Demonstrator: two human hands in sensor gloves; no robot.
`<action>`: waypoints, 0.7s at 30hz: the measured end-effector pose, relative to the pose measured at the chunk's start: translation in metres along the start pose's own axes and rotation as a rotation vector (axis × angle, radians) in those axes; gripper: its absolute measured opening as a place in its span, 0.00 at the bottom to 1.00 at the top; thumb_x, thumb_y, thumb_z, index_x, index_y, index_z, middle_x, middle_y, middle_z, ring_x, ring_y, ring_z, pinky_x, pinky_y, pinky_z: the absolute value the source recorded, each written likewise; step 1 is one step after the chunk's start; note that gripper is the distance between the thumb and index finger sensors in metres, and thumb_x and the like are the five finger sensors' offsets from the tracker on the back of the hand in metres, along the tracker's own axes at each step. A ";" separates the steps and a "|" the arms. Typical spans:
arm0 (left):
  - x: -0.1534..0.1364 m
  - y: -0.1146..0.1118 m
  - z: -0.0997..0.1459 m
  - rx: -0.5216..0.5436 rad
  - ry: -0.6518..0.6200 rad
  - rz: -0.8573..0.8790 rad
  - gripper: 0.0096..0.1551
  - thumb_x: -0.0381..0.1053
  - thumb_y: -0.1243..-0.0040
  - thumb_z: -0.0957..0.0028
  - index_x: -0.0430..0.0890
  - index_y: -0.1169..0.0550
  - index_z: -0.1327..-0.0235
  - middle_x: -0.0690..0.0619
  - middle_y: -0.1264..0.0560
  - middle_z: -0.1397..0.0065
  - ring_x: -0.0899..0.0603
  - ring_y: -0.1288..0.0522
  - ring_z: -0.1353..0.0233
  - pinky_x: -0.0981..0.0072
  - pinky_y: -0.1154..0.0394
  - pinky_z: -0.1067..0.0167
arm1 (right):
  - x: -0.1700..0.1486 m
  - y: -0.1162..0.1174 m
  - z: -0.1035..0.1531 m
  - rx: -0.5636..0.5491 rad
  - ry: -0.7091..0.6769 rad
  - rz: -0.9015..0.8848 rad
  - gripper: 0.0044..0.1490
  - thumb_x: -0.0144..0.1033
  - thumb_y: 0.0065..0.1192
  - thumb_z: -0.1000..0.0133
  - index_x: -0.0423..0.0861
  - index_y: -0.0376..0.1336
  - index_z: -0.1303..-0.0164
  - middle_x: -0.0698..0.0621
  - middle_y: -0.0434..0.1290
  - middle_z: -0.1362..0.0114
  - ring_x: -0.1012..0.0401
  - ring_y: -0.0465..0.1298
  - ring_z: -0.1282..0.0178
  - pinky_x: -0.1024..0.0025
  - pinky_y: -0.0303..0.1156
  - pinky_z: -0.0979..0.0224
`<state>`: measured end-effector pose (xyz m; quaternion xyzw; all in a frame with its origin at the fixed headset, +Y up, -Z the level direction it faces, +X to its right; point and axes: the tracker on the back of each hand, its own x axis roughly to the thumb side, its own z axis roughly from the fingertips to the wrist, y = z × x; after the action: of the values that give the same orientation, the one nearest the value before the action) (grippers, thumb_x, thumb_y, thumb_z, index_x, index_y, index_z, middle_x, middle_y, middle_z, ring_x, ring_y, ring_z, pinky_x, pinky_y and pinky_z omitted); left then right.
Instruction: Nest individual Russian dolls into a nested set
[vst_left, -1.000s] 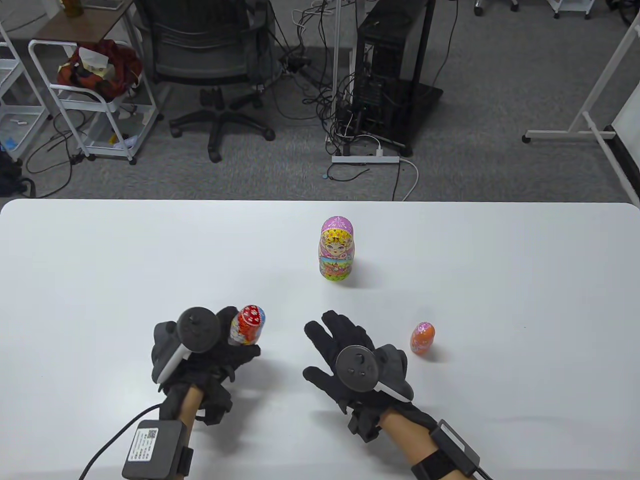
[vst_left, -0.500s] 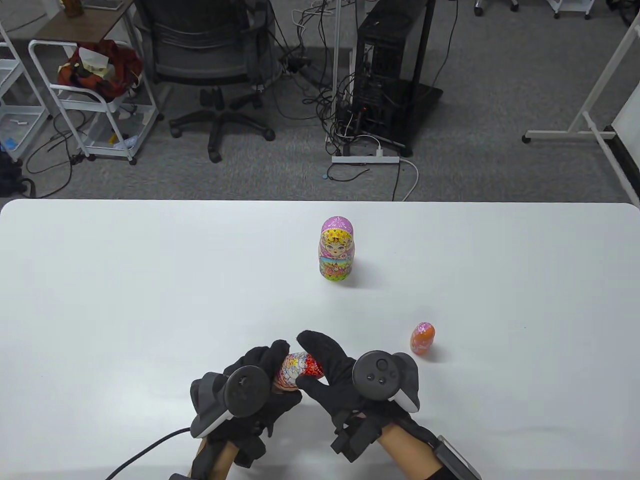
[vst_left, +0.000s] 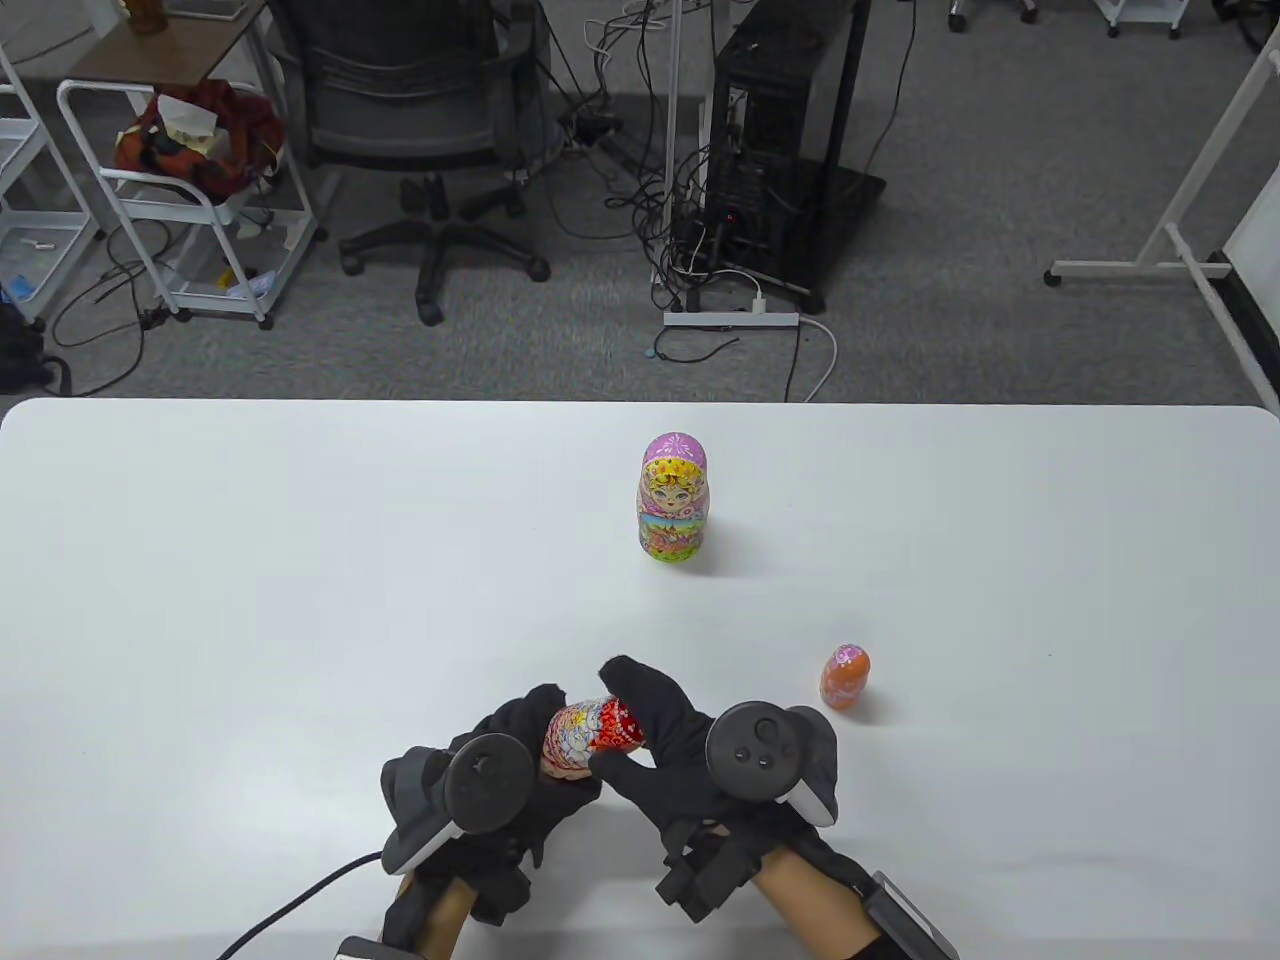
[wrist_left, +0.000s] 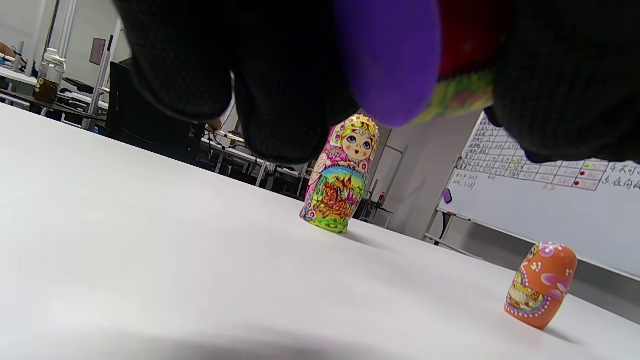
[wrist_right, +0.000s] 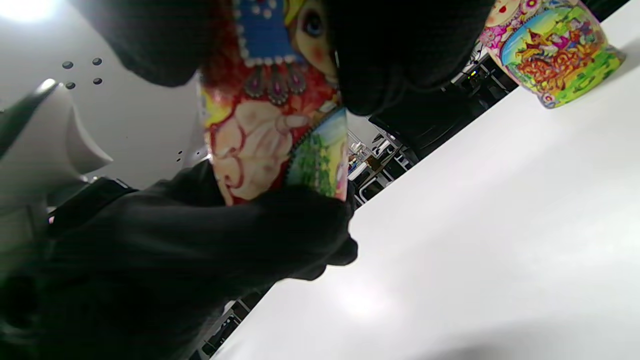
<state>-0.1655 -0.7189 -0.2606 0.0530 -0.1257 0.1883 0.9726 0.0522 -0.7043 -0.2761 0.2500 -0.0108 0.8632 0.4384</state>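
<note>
Both hands hold a red painted doll (vst_left: 590, 736) (wrist_right: 272, 115) on its side, just above the table near the front edge. My left hand (vst_left: 520, 765) grips its lower half, my right hand (vst_left: 650, 725) grips its head end. Its purple base (wrist_left: 387, 55) shows close up in the left wrist view. A larger pink and yellow doll (vst_left: 673, 497) (wrist_left: 340, 175) (wrist_right: 550, 45) stands upright at the table's middle. A small orange doll (vst_left: 846, 676) (wrist_left: 540, 285) stands to the right of my right hand.
The white table (vst_left: 300, 560) spreads wide to both sides of the hands. Beyond its far edge are an office chair (vst_left: 420, 120), a computer tower (vst_left: 770, 140) with cables, and a white cart (vst_left: 190, 190).
My left hand carried the red doll right and toward the front edge, and my right hand closed on its head end. Since half a second ago the doll has only shifted slightly.
</note>
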 end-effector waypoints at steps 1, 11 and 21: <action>-0.001 0.000 0.000 0.001 0.003 0.015 0.58 0.75 0.30 0.65 0.48 0.39 0.27 0.49 0.26 0.31 0.51 0.18 0.40 0.50 0.22 0.37 | -0.001 0.000 0.000 -0.003 0.009 -0.010 0.50 0.53 0.63 0.47 0.61 0.36 0.25 0.42 0.50 0.19 0.50 0.72 0.29 0.52 0.71 0.28; 0.003 -0.010 -0.006 -0.045 0.000 -0.033 0.59 0.75 0.30 0.65 0.44 0.36 0.27 0.47 0.23 0.33 0.51 0.16 0.44 0.50 0.20 0.40 | -0.007 0.001 0.003 -0.043 0.043 0.076 0.44 0.52 0.63 0.47 0.60 0.45 0.26 0.40 0.60 0.23 0.51 0.76 0.33 0.52 0.72 0.29; 0.010 -0.013 -0.010 -0.025 0.038 -0.082 0.58 0.76 0.29 0.66 0.43 0.32 0.30 0.47 0.20 0.36 0.52 0.14 0.49 0.52 0.18 0.44 | -0.007 -0.001 0.003 -0.068 0.084 0.055 0.44 0.51 0.63 0.47 0.55 0.44 0.26 0.37 0.59 0.24 0.49 0.76 0.34 0.51 0.72 0.30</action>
<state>-0.1497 -0.7262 -0.2679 0.0425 -0.1073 0.1475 0.9823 0.0577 -0.7095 -0.2763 0.1981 -0.0284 0.8838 0.4230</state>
